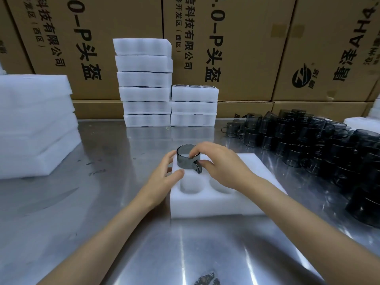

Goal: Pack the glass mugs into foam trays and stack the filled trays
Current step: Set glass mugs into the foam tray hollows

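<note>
The left hand (167, 171) lies with relaxed, fairly straight fingers against the far-left corner of the white foam tray (216, 204) on the steel surface (102, 202), steadying it, its fingertips just left of the smoked glass mug (187, 159). That mug stands upright, mouth up, half sunk in the tray's far-left pocket, handle pointing near-right. The right hand (218, 165), directly on it, pinches its rim and looks placed to press it straight down; the hand and forearm hide the tray's right pockets.
</note>
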Action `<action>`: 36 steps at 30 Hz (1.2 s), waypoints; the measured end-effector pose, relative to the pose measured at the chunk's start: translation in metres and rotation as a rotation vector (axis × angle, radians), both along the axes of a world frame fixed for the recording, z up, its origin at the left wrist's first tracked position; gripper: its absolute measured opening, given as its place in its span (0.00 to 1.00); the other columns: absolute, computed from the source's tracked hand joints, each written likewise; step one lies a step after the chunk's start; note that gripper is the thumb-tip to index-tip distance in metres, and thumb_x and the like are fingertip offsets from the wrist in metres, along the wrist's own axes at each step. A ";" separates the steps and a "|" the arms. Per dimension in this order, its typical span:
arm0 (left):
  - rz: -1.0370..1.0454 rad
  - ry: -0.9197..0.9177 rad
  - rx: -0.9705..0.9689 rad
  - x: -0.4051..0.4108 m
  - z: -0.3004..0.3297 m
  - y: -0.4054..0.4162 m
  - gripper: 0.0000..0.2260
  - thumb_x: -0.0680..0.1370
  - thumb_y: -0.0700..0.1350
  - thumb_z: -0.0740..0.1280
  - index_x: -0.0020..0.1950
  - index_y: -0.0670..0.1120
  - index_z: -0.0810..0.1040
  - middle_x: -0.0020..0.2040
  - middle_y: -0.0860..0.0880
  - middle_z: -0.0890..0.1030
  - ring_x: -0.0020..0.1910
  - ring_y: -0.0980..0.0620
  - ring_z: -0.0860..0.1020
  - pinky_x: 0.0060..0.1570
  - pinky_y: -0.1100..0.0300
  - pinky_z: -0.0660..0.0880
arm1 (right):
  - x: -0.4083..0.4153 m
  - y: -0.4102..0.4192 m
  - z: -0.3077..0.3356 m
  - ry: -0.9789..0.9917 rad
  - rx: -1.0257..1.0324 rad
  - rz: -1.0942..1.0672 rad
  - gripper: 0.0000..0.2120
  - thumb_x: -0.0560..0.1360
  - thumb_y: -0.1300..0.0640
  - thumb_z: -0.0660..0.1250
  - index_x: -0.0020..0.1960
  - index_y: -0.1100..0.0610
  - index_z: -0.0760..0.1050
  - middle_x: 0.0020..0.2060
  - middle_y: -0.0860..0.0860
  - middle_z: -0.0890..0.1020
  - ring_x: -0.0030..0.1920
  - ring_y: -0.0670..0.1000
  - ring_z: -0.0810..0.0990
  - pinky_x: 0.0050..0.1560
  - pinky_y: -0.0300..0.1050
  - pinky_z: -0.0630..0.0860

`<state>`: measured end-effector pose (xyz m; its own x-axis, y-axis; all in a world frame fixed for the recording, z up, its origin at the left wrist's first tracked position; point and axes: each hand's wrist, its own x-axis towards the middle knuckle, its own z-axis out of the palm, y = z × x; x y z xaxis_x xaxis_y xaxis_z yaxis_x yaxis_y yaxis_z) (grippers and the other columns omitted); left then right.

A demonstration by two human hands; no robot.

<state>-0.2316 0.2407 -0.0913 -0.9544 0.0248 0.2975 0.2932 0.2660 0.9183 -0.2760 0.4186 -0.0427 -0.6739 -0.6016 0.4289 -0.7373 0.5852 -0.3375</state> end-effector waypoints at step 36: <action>0.212 -0.062 0.123 0.001 -0.004 -0.020 0.21 0.79 0.61 0.54 0.71 0.59 0.67 0.71 0.61 0.66 0.71 0.60 0.63 0.68 0.59 0.56 | -0.027 0.073 0.002 -0.023 -0.500 -0.546 0.16 0.78 0.55 0.59 0.64 0.51 0.76 0.61 0.47 0.78 0.57 0.47 0.75 0.54 0.44 0.72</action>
<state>-0.2305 0.2205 -0.0956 -0.9508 -0.2107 0.2270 0.1852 0.2005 0.9620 -0.3033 0.4913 -0.0411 -0.8333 0.0852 0.5462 -0.3748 0.6392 -0.6715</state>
